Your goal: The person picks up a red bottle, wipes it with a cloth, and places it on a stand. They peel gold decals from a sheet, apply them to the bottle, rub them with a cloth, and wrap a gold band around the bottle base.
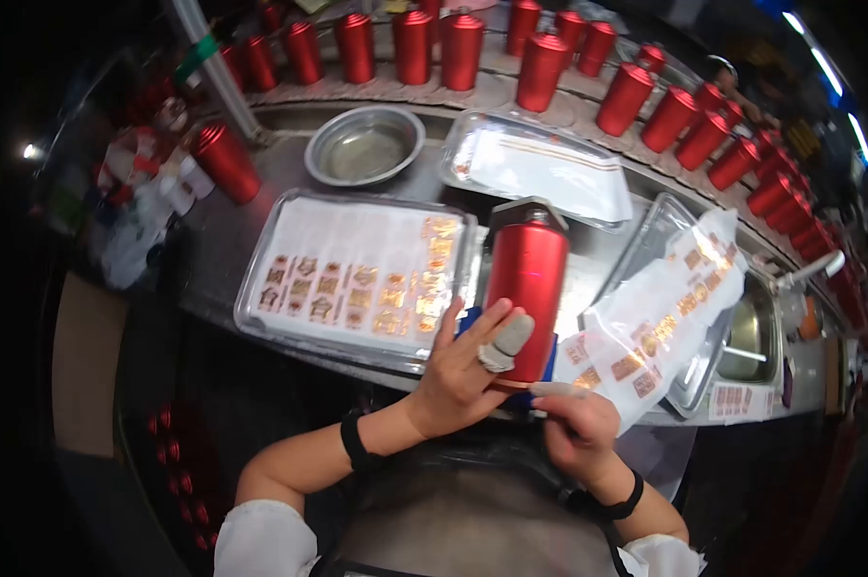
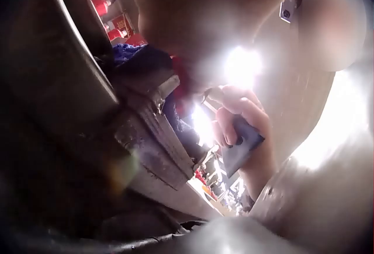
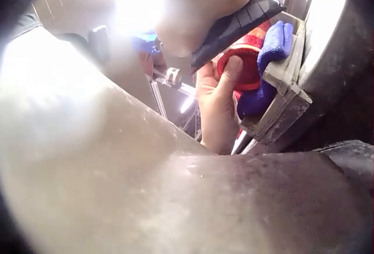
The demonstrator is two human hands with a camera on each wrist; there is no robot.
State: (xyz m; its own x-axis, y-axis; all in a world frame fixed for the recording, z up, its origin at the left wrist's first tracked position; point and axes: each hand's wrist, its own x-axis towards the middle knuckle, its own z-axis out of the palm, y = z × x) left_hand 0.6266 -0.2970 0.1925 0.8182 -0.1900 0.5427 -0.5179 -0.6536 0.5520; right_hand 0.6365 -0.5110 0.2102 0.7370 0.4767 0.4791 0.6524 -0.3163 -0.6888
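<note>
A shiny red bottle (image 1: pixel 532 274) lies with its neck away from me, on a blue cloth (image 3: pixel 274 49) over a worn block at the table's front edge. My left hand (image 1: pixel 465 373) holds it near the base, fingers along its side, one finger wrapped in a pale cover. In the right wrist view the left thumb (image 3: pixel 231 76) lies on the round base's rim. Close by the base, my right hand (image 1: pixel 583 423) pinches a dark flat blade-like piece (image 2: pixel 242 149), mostly hidden in the head view.
Left of the bottle sits a tray (image 1: pixel 244 298) bearing a sheet of gold and red decals (image 1: pixel 357 279). Another decal sheet (image 1: pixel 665 317) overhangs a tray on the right. Behind are a metal bowl (image 1: pixel 364 146), a tray of white sheets (image 1: pixel 549 173) and a row of red bottles (image 1: pixel 412 48).
</note>
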